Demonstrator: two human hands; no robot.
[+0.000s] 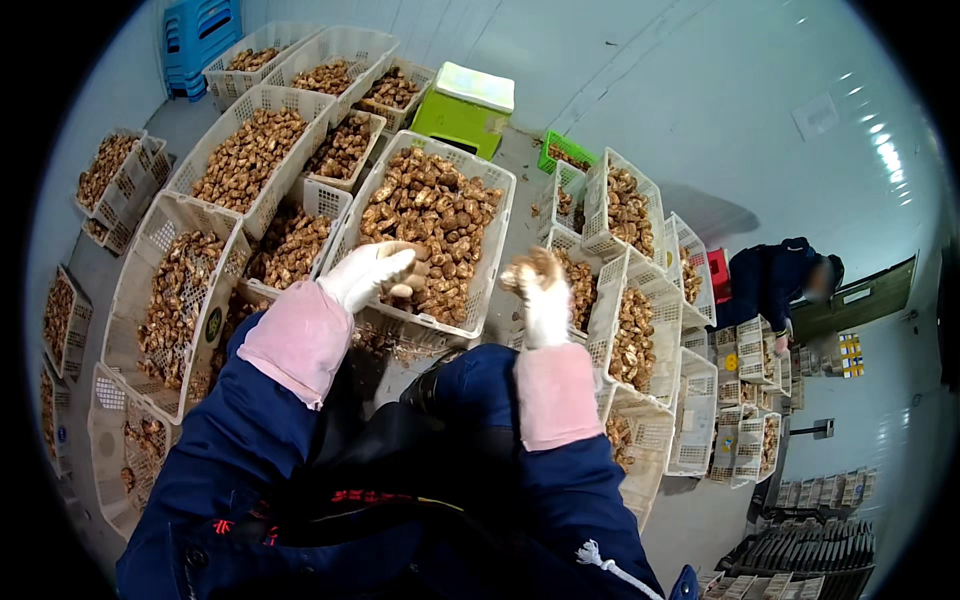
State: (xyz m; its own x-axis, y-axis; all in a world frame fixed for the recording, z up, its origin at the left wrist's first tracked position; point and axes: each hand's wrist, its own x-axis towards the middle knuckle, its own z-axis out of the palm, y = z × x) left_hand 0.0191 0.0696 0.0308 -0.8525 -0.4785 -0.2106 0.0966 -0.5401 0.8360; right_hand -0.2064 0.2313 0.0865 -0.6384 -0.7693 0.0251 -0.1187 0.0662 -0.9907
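Observation:
A white plastic crate (507, 215) full of brown mushrooms (435, 215) with pale stems stands in front of me. My left hand (375, 275), in a white glove with a pink cuff, is over its near left edge. Its fingers are curled in toward the thumb, and what lies between them, if anything, cannot be made out against the mushrooms. Just right of the crate, my right hand (542, 290) is raised in a matching glove with brown-stained fingers. Motion smears those fingers, so their grip is unclear.
Mushroom-filled crates (205, 300) crowd my left, and more crates (635, 330) stand close on my right. Behind the front crate is a green stool (460, 125) with a white top. Blue stools (200, 45) are stacked far left. Another person (775, 285) bends over crates at right.

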